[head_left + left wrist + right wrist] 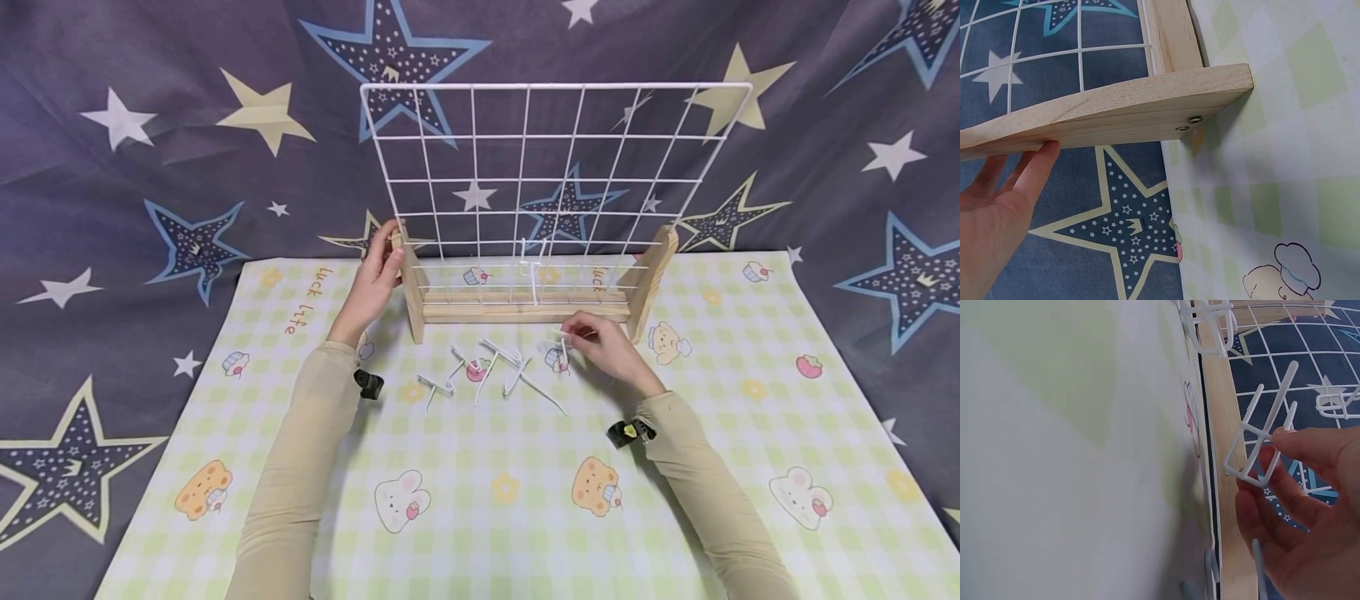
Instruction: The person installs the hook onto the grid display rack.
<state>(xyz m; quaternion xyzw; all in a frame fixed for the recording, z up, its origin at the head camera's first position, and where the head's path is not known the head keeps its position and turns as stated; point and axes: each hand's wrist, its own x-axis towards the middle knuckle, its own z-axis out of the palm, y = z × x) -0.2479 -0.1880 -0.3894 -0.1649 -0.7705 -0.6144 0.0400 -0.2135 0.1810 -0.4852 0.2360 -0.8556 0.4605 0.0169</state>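
Observation:
A white wire grid panel [555, 86] stands upright in a wooden base [525, 313] with a wooden upright at each end. My left hand [373, 279] grips the upper part of the left upright [413, 292], thumb in front and fingers reaching behind; the left wrist view has fingertips against the outer face of this wood [1116, 122]. Between thumb and fingers, my right hand [609, 348] pinches a white wire hook [1264, 434] with prongs pointing up in the right wrist view, just in front of the base. Another hook [535, 282] hangs on the grid's lower middle.
Several loose white hooks [501, 353] lie on the checked tablecloth [480, 542] before the base, left of my right hand. The right upright [651, 279] rises close behind that hand. Behind the grid hangs a dark star-patterned cloth [285, 192].

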